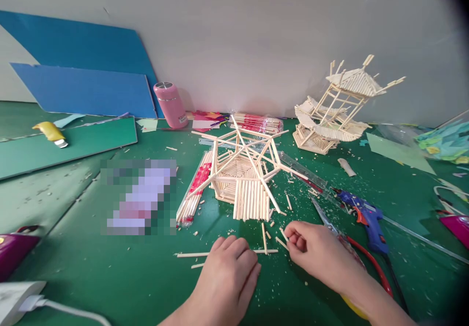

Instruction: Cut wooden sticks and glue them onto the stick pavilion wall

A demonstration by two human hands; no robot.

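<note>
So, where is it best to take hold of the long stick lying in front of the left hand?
Pinch the long stick at its free left end, coming from above. It lies flat on the green mat, so only its top and sides are reachable, and the left hand covers its middle.

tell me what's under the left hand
A long thin wooden stick lies on the green mat and runs under the left hand; its middle stretch is covered, so any break there cannot be seen.
</note>
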